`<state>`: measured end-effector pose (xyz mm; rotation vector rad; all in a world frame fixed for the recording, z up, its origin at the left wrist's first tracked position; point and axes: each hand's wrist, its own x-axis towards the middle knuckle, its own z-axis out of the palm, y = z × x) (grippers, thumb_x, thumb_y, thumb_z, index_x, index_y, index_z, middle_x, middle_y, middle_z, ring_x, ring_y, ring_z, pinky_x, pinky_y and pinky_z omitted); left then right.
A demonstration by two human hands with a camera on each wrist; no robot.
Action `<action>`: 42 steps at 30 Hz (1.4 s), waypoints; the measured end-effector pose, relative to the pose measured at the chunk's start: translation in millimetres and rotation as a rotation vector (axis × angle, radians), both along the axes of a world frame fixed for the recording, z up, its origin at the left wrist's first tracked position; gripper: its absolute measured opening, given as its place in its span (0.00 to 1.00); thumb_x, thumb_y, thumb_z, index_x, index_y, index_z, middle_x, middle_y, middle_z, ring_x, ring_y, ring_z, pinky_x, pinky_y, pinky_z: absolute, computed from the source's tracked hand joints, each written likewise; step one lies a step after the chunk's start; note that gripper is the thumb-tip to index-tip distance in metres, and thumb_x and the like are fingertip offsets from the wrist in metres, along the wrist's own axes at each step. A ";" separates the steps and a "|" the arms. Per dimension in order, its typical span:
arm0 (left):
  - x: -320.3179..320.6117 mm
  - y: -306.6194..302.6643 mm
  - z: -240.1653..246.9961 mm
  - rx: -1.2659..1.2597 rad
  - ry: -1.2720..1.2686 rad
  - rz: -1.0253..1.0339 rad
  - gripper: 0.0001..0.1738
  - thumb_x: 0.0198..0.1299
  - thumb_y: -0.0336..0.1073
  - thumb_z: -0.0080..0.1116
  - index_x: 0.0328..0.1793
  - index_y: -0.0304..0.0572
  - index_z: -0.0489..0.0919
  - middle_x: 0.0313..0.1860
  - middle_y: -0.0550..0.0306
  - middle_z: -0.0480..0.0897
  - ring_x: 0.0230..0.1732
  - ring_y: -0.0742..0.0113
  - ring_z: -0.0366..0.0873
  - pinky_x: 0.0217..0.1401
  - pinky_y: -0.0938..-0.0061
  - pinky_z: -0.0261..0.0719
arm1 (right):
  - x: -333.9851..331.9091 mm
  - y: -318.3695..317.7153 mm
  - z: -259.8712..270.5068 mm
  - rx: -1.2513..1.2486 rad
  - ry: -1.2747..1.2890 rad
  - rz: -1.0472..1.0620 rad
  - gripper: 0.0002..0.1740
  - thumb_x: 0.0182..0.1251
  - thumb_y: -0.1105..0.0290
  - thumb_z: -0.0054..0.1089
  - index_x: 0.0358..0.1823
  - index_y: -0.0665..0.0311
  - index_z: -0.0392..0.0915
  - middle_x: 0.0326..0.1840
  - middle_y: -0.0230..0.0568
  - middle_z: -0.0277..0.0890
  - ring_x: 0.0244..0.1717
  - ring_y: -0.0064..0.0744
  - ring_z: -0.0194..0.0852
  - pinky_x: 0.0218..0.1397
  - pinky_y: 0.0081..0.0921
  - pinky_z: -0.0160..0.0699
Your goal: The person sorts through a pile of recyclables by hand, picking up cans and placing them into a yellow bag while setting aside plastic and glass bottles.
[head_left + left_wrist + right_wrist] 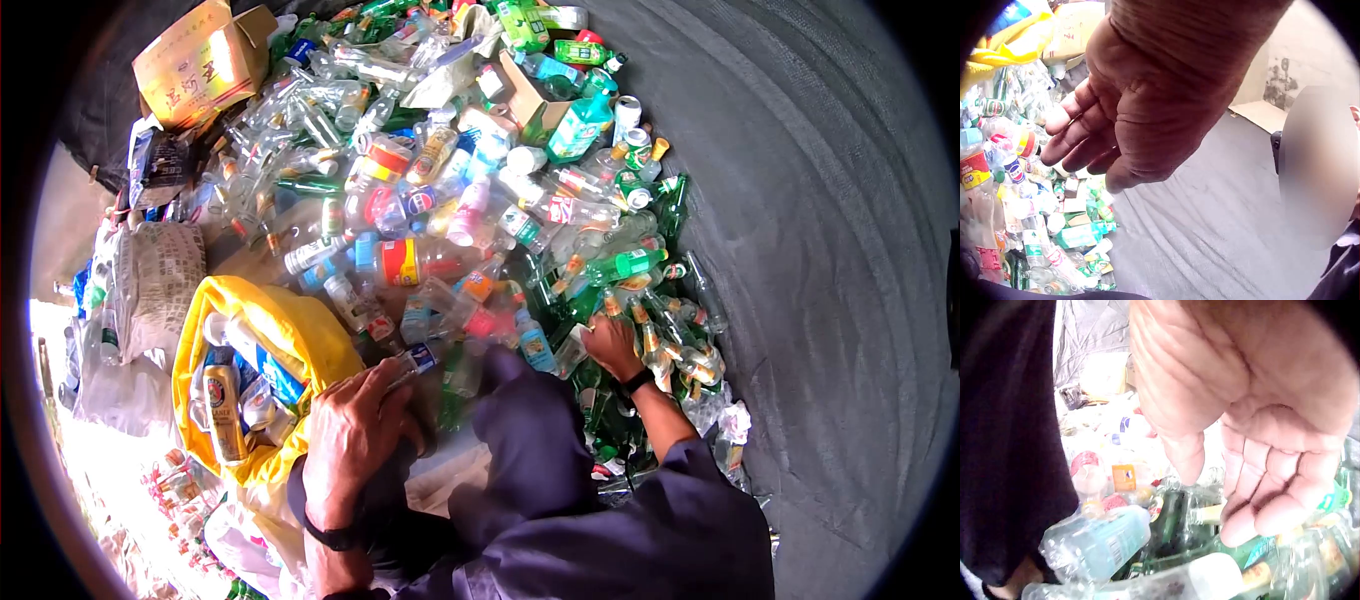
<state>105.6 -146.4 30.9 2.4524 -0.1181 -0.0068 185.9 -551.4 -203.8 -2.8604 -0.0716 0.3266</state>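
My left hand [355, 425] hangs beside the knee with relaxed fingers; the left wrist view shows nothing in its palm. Just past its fingers, in the head view, lies a clear bottle with a blue label [420, 357]. My right hand [608, 347] is low over the right side of a large heap of bottles. Its fingers bend loosely and the palm [1272, 394] is bare in the right wrist view. Below it are green glass bottles [1175, 525], a clear bottle with a pale blue label [1110, 540] and a bottle with a white end [1213, 576].
A yellow bag [335, 335] holding cans, among them a gold beer can [222, 412], stands at the left. Behind it are a woven sack [160, 275] and a cardboard box [200, 65]. Dark sheeting [800, 250] covers the right side. Another person's blurred head shows in the left wrist view.
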 end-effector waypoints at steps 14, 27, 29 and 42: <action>2.1 5.3 -4.6 0.086 -0.001 -0.116 0.20 0.55 0.33 0.68 0.53 0.34 0.80 0.38 0.45 0.86 0.35 0.47 0.85 0.40 0.59 0.81 | 213.2 -89.6 -41.8 -0.002 -0.190 -0.545 0.36 0.63 0.54 0.64 0.67 0.72 0.71 0.54 0.65 0.81 0.57 0.62 0.80 0.59 0.49 0.79; 13.7 17.6 5.8 0.129 0.131 -0.206 0.17 0.62 0.30 0.61 0.57 0.31 0.80 0.46 0.43 0.85 0.43 0.47 0.85 0.47 0.58 0.81 | 297.7 -125.5 -77.8 0.041 -0.218 -0.567 0.41 0.59 0.60 0.70 0.72 0.64 0.66 0.67 0.62 0.71 0.66 0.57 0.71 0.69 0.43 0.73; 2.5 22.0 -13.9 0.162 0.094 -0.155 0.24 0.57 0.39 0.68 0.56 0.29 0.81 0.45 0.38 0.86 0.43 0.42 0.87 0.50 0.55 0.82 | 301.3 -136.4 -95.5 0.058 -0.282 -0.534 0.40 0.58 0.61 0.71 0.71 0.64 0.67 0.64 0.62 0.73 0.65 0.57 0.73 0.68 0.43 0.74; 0.3 25.7 -13.9 0.153 0.147 -0.169 0.25 0.59 0.40 0.67 0.57 0.27 0.80 0.47 0.35 0.86 0.45 0.39 0.87 0.52 0.54 0.82 | 298.2 -115.2 -103.7 0.115 -0.407 -0.689 0.42 0.52 0.55 0.74 0.59 0.77 0.63 0.52 0.68 0.78 0.54 0.60 0.80 0.58 0.42 0.77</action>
